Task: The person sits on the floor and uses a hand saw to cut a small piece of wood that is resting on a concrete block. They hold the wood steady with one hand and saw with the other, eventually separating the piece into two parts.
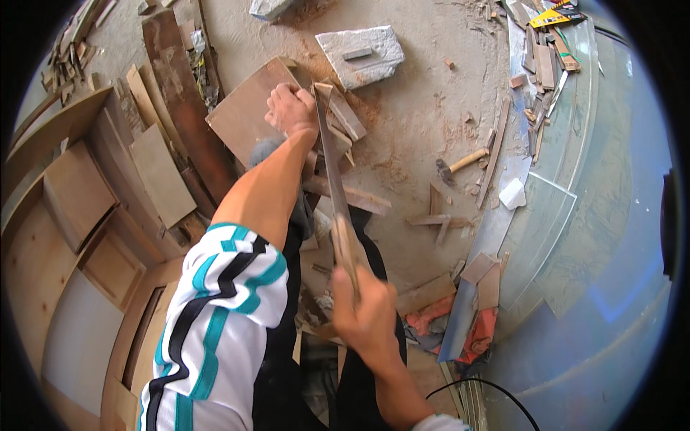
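My right hand [365,309] is wrapped round the wooden handle of a handsaw [331,161]. The saw's long, narrow blade points away from me, and its far end lies against the pale cut end of a piece of wood [325,87]. Just left of the blade, my left hand [293,111] is closed with curled fingers on the wood there; the hand hides most of what it grips. Beneath and left of it lies a flat brown board [248,108]. A shoe [264,151] shows beside my left forearm.
A white block [359,56] with a small grey bar on it lies ahead. On the right are a hammer [461,165], glass sheets [553,237] and wood scraps [546,61]. Wooden cabinet frames [79,194] and long planks [183,108] stand left. Sawdust covers parts of the floor.
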The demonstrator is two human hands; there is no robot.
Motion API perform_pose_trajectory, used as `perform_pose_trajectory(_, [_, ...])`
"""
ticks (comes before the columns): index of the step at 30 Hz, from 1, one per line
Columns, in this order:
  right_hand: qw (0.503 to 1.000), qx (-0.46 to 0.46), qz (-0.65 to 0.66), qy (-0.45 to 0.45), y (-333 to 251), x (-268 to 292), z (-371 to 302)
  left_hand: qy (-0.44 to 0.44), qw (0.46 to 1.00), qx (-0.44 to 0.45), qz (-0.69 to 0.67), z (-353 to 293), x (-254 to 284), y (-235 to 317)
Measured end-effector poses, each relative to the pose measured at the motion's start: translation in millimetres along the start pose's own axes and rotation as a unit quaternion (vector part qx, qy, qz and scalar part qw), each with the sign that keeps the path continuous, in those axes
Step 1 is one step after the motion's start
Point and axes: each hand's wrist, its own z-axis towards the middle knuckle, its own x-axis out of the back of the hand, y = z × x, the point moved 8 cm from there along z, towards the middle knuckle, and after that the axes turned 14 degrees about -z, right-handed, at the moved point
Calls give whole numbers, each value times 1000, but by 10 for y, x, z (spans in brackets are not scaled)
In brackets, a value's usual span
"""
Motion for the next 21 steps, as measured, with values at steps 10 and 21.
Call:
perform_pose_trajectory(10, [999,6,-28,31,20,-388,1095,19,1000,-14,-7,-10,-107,-68])
perform_pose_trajectory(21, [996,39,-49,57,431,-622,1409,2,1000,24,2,5,-90,67])
